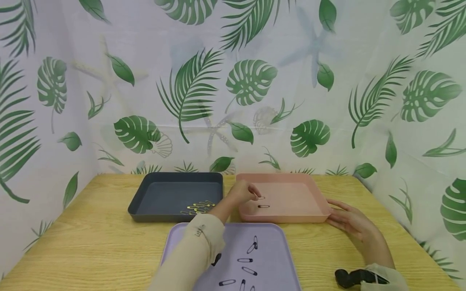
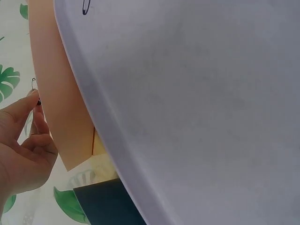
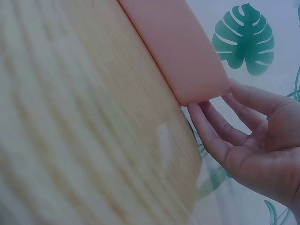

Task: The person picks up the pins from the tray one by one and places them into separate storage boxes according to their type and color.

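Note:
Over the left part of the pink tray (image 1: 291,198), my left hand (image 1: 244,192) pinches a safety pin (image 2: 33,84) between thumb and fingertips. Just below that hand, a black safety pin (image 1: 263,206) lies in the pink tray. My right hand (image 1: 351,221) touches the tray's right side near its front corner. In the right wrist view its fingers (image 3: 213,140) are extended against the pink wall. Several black safety pins (image 1: 249,270) lie spread over the lilac tray (image 1: 269,250) in front, partly covered by my left sleeve.
A dark blue-grey tray (image 1: 156,198) stands at the back left, with several gold-coloured pins (image 1: 199,207) in its front right corner. All trays are on a wooden table (image 1: 91,242). A leaf-patterned cloth (image 1: 276,133) hangs behind and along both sides.

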Demonstrator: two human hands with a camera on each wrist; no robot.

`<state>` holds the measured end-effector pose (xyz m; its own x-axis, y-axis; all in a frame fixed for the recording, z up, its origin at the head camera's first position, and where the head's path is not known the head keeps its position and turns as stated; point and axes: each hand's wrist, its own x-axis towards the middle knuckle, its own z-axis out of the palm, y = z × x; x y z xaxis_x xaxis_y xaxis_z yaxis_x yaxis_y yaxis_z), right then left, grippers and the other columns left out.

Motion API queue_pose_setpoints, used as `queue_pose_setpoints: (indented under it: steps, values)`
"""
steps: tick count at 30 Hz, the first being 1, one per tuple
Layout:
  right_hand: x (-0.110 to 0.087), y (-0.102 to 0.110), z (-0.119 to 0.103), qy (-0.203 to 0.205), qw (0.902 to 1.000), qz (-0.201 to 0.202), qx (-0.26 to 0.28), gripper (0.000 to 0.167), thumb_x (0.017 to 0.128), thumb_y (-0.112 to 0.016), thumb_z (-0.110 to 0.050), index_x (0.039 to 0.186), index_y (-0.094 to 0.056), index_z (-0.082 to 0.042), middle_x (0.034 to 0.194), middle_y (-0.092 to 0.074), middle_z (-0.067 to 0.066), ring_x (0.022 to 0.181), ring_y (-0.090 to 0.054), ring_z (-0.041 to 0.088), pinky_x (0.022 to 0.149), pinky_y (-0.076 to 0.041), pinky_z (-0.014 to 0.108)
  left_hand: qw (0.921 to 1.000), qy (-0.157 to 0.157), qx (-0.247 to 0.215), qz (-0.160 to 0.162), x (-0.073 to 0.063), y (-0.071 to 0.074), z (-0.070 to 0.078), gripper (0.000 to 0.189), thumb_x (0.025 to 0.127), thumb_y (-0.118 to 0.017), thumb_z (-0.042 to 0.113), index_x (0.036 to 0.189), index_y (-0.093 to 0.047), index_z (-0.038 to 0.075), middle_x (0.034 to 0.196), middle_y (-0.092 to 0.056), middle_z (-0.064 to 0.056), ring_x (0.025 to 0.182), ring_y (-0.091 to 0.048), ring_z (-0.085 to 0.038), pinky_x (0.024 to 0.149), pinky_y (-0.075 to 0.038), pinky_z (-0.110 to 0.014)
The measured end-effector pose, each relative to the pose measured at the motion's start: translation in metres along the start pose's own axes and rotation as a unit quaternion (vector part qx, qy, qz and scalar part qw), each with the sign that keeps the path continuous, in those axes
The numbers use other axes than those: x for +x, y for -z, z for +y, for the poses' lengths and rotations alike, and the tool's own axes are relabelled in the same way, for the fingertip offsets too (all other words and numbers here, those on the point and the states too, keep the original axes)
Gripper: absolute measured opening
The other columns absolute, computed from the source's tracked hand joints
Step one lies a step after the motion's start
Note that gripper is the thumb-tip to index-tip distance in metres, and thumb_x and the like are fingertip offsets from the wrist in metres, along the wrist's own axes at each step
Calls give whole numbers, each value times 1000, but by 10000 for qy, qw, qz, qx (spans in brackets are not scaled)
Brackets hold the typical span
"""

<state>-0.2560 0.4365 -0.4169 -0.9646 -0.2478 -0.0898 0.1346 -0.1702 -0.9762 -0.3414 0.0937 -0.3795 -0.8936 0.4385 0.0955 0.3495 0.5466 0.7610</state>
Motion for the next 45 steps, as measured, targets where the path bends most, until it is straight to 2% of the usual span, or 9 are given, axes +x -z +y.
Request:
queue_pose_setpoints:
  steps: [9, 20, 23, 29, 38, 45]
  values:
    - [0, 0, -2, -84, 9996, 188, -182, 43, 96, -46, -3, 138, -39, -7, 110, -60, 2, 100, -59, 18, 89, -44, 37, 9998, 93, 174, 26, 4, -4, 5, 6, 78, -71, 0, 82, -74, 2, 78, -68, -3, 73, -57, -12, 63, -45, -21]
    - [-1, 0, 1, -10, 10000, 22, 54, 34, 96, -44, 0, 124, -55, -16, 109, -61, 3, 100, -59, 19, 87, -46, 35, 9995, 259, 176, 30, 10, -11, 6, 5, 77, -72, 1, 81, -74, 4, 74, -67, 0, 68, -56, -9, 60, -44, -19]
    - [-2, 0, 2, -4, 10000, 47, 40, 34, 95, -45, 0, 125, -54, -15, 110, -61, 3, 100, -59, 19, 87, -45, 35, 9994, 203, 267, 36, 10, -12, 7, 4, 78, -72, 2, 81, -74, 4, 76, -67, 0, 69, -56, -9, 60, -44, -20]
    - [-2, -1, 0, -20, 9999, 83, -77, 42, 95, -46, -1, 137, -41, -7, 112, -59, 3, 102, -58, 18, 89, -44, 35, 9987, 126, 500, 13, 10, -12, 10, 4, 80, -71, 5, 82, -74, 5, 78, -68, 0, 73, -58, -11, 64, -46, -22]
    - [-1, 0, 1, -3, 10000, 70, -32, 37, 95, -45, 0, 129, -50, -13, 110, -60, 2, 101, -58, 18, 88, -44, 35, 9980, 159, 610, 54, 11, -14, 13, 5, 79, -71, 6, 83, -74, 6, 78, -68, 2, 75, -58, -11, 64, -45, -22]
    - [-1, -1, 1, 14, 9999, 81, -68, 38, 95, -46, 0, 132, -47, -10, 110, -60, 3, 101, -58, 19, 88, -45, 35, 9980, 248, 585, 48, 12, -14, 12, 6, 81, -69, 5, 85, -74, 5, 79, -68, 2, 75, -58, -12, 66, -46, -23]
